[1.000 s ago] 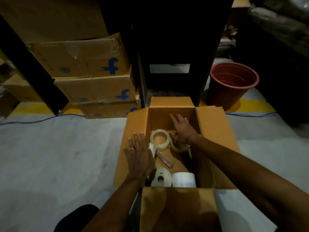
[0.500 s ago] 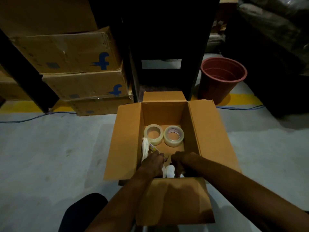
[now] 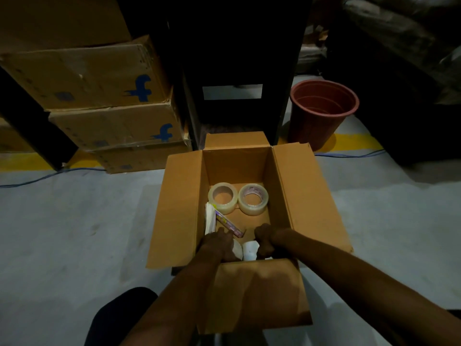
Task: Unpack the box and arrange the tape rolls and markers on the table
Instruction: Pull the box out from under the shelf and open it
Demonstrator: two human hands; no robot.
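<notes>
An open cardboard box [image 3: 179, 208] stands on the grey floor with its flaps spread out. Two clear tape rolls [image 3: 222, 198] [image 3: 253, 199] lie side by side at its far end. A pink-and-yellow marker pack [image 3: 229, 224] lies along the left wall beside a white sheet [image 3: 210, 218]. At the near end, my left hand [image 3: 219, 244] curls around a white roll [image 3: 237, 249], and my right hand [image 3: 264, 242] curls around another white roll [image 3: 250, 250]. Both rolls are mostly hidden by my hands and the near flap.
Stacked cardboard boxes [image 3: 99, 78] with blue logos stand at the back left. A dark shelf unit [image 3: 237, 58] rises behind the box, and a brown plastic pot [image 3: 321, 108] stands at the back right. A blue cable [image 3: 50, 174] runs along the floor.
Both hands came back from the clear tape rolls to the near end of the box and closed on the white rolls. The camera view shifted slightly.
</notes>
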